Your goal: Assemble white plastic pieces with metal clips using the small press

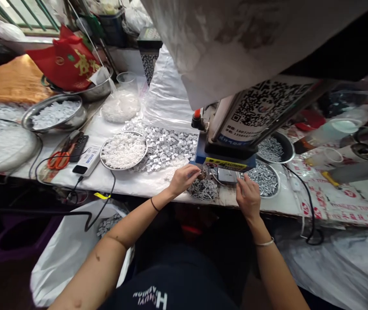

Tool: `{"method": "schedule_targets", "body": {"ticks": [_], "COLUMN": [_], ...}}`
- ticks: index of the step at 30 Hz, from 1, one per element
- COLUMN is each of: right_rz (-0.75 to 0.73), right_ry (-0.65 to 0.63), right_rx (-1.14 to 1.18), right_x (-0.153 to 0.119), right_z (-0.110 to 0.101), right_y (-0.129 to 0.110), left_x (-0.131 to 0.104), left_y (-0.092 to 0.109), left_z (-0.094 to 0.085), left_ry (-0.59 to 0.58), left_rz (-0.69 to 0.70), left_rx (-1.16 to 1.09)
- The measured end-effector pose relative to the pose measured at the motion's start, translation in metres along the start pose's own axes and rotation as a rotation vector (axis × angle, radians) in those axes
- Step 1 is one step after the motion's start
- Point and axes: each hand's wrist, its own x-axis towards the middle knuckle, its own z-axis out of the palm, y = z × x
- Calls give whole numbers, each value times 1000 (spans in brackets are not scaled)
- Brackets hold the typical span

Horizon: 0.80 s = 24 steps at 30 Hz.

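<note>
My left hand (185,180) is at the left front of a blue-based press machine (225,160), thumb and fingers pinched together. Whatever lies between those fingertips is too small to make out. Just below it is a heap of small metal pins (203,189). On the other side of the machine's metal block (227,175), my right hand (248,193) has its fingers closed near the block's right edge. A round tray of metal screws or pins (263,178) lies right beside that hand; what its fingertips hold is hidden.
Grey-white square pieces (167,146) are piled left of the machine. Further left stand a bowl of white pieces (124,150), a white power bank (87,161), orange-handled scissors (58,160) and a black remote (79,148). A black cable (309,198) hangs over the table's right front edge.
</note>
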Motion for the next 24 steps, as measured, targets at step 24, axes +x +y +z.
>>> {"method": "schedule_targets", "body": {"ticks": [24], "right_rz": [225], "right_ry": [-241], "right_rx": [-248], "right_x": [24], "right_z": [-17], "right_y": [67], "left_x": [22], "left_y": [-11], "left_z": [6], "left_ry": [-234], "left_rz": [-105], "left_rx": [-185]}}
